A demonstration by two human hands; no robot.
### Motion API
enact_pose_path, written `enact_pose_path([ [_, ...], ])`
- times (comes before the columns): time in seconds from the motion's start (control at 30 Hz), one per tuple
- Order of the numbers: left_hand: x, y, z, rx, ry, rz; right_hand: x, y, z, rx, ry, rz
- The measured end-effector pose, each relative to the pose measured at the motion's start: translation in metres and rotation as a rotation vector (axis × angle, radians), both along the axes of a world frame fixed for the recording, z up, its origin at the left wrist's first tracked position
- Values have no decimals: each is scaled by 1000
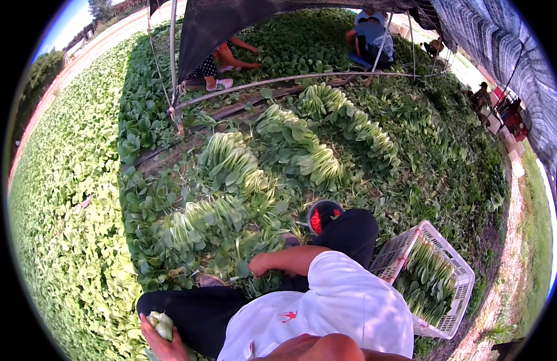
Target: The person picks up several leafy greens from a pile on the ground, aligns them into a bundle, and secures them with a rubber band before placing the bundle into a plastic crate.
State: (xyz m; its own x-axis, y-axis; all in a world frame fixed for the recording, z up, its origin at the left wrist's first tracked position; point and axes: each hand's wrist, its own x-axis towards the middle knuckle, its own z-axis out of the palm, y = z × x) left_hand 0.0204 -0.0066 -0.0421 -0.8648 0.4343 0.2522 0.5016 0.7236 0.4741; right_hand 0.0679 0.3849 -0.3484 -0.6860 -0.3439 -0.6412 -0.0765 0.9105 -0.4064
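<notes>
At the lower left, my left hand (163, 340) is closed around a bunch of leafy greens (161, 325), its pale stem bases facing up beside my knee. My right hand (259, 265) is low over the leaves between my legs, near my shoes; its fingertips are hidden, and I cannot tell whether it grips anything. Before me lie rows of cut leafy greens (228, 158), with pale stems and green leaves. Another pile of greens (206, 221) lies closer to my feet. A round bucket (312, 230) with red items inside stands by my right knee.
A white plastic crate (463, 275) holding bunched greens stands to my right. A metal pole (260, 83) crosses ahead under a dark shade net (242, 27). Several people work beyond it, one person's hands (256, 65) in the plants. Sunlit greens (75, 216) grow at left.
</notes>
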Motion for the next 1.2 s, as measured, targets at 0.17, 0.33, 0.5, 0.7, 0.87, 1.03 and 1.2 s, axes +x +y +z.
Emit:
enact_pose_path([
  [0.17, 6, 2, 2, -7, 10, 25, 6, -6, -4, 0, 28, -19],
  [0.33, 7, 10, 0, -26, 62, 85, 9, -12, -13, 16, -43, -15],
  [0.5, -14, -16, -27, -53, 123, 19, 15, -2, 3, 17, 1, 0],
  [0.7, -5, -8, -19, -101, 199, -6, -4, -1, 6, 20, -73, 39],
  [0.87, 6, -15, -21, -143, 208, 42, 14, -15, -1, 35, 9, -76],
  [1.03, 2, -18, -30, -106, 197, 57, 16, -14, -4, 101, 26, -21],
  [1.2, 1, -13, -30, -96, 223, 63, 10, -14, 3, 92, -15, -9],
])
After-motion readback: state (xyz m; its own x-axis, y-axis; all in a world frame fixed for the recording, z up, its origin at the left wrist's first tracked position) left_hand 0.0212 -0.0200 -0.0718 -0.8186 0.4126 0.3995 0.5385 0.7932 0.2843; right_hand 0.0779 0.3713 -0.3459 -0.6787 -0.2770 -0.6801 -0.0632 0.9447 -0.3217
